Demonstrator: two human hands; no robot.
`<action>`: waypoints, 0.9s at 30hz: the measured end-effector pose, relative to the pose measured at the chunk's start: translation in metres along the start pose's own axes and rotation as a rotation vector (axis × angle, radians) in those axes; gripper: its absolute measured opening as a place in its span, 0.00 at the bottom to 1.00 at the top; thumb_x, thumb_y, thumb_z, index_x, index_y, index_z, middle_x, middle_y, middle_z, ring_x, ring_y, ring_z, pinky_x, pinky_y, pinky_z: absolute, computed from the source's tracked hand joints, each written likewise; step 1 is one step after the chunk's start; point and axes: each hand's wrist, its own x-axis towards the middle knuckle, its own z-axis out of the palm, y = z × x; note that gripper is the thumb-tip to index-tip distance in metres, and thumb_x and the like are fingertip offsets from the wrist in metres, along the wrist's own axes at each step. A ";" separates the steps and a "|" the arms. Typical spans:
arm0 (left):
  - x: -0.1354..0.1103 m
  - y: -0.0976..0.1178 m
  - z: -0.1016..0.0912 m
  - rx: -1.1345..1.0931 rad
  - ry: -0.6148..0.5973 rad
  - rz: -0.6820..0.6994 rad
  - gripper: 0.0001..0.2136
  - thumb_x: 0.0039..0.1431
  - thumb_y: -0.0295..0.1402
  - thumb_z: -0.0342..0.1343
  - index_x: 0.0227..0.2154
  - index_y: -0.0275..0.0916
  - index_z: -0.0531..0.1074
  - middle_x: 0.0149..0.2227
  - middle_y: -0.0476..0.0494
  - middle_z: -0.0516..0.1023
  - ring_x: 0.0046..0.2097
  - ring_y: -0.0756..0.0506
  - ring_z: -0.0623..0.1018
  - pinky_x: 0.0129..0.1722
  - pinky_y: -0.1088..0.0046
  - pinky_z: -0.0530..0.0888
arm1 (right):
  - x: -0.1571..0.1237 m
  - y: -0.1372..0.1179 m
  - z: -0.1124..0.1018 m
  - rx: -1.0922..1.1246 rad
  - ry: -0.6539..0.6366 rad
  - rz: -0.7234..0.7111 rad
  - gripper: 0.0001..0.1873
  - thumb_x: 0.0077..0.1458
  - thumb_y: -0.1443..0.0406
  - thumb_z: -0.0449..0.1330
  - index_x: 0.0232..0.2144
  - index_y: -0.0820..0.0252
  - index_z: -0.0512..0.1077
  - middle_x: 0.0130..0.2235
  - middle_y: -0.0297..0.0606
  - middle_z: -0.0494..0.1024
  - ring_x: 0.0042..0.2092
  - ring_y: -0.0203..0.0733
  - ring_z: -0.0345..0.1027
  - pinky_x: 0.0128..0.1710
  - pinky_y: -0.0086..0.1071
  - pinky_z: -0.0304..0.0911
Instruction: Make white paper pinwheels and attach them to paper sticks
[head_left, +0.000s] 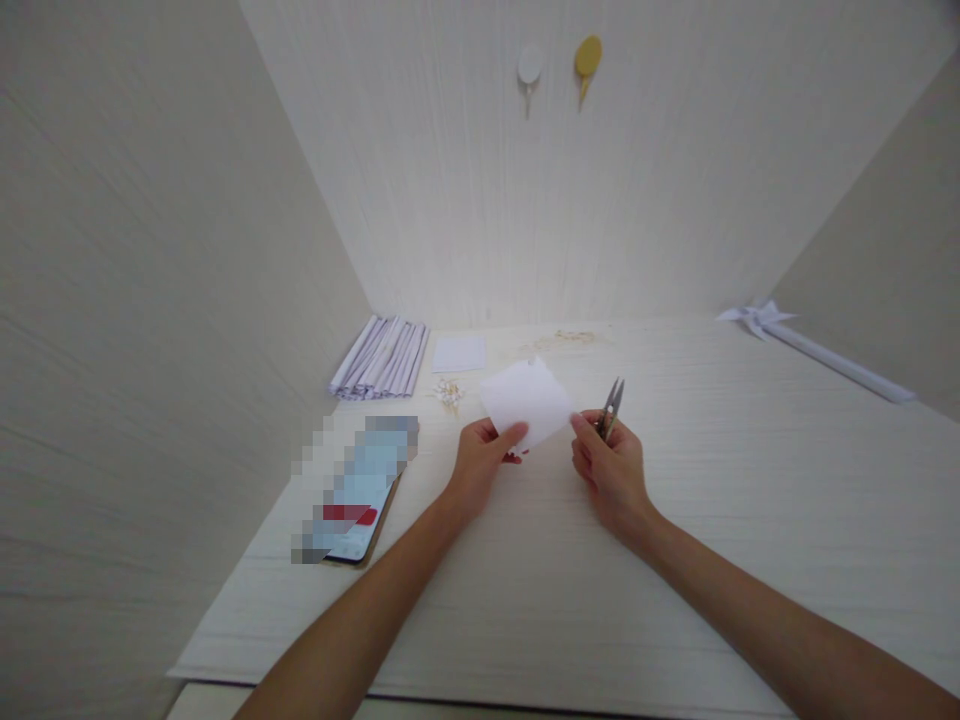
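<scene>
A white square of paper (pixel 527 398) is held up above the table, tilted, with a small nick at its top edge. My left hand (pixel 482 460) is closed on its lower left edge, thumb on top. Small red bits show beneath the paper by those fingers. The thumb and finger of my right hand (pixel 615 470) pinch the paper's right corner. That same hand also grips a pair of small thread snips (pixel 613 405), whose two blades point up and stand slightly apart. The palm hides most of the snips' handle.
Rolled paper sticks (pixel 382 357) are stacked at the back left, beside flat white sheets (pixel 459 353). Small pale scraps (pixel 450 394) lie in front. A phone (pixel 379 480) rests at left. A paper stick with a pinwheel-like end (pixel 832 362) lies right. Two hooks (pixel 529 65) are on the wall.
</scene>
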 end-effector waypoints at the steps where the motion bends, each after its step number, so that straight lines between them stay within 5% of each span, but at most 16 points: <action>1: -0.001 0.000 0.001 0.029 -0.013 -0.006 0.09 0.36 0.34 0.60 0.19 0.32 0.71 0.19 0.48 0.71 0.20 0.54 0.68 0.18 0.81 0.64 | 0.001 0.000 0.000 0.007 0.014 -0.019 0.11 0.40 0.62 0.60 0.21 0.60 0.60 0.11 0.19 0.51 0.12 0.22 0.40 0.09 0.20 0.35; 8: -0.005 0.001 0.005 0.112 0.039 0.073 0.10 0.34 0.34 0.61 0.21 0.33 0.71 0.20 0.49 0.72 0.20 0.53 0.67 0.16 0.79 0.63 | -0.003 -0.002 0.003 -0.003 -0.014 -0.008 0.09 0.44 0.60 0.57 0.24 0.60 0.63 0.12 0.20 0.49 0.13 0.23 0.39 0.10 0.21 0.34; 21: -0.003 0.001 0.005 -0.016 0.160 0.099 0.11 0.34 0.34 0.61 0.22 0.33 0.69 0.21 0.50 0.71 0.20 0.54 0.66 0.15 0.80 0.62 | -0.011 0.005 0.005 -0.350 -0.359 0.094 0.10 0.41 0.60 0.59 0.23 0.62 0.66 0.13 0.22 0.51 0.15 0.25 0.42 0.13 0.24 0.37; 27: -0.006 0.004 0.006 0.101 0.162 0.137 0.09 0.35 0.34 0.60 0.18 0.33 0.68 0.17 0.51 0.69 0.17 0.55 0.64 0.15 0.79 0.62 | -0.012 0.002 0.006 -0.367 -0.348 0.113 0.11 0.37 0.60 0.61 0.19 0.61 0.65 0.13 0.22 0.51 0.15 0.26 0.41 0.13 0.25 0.36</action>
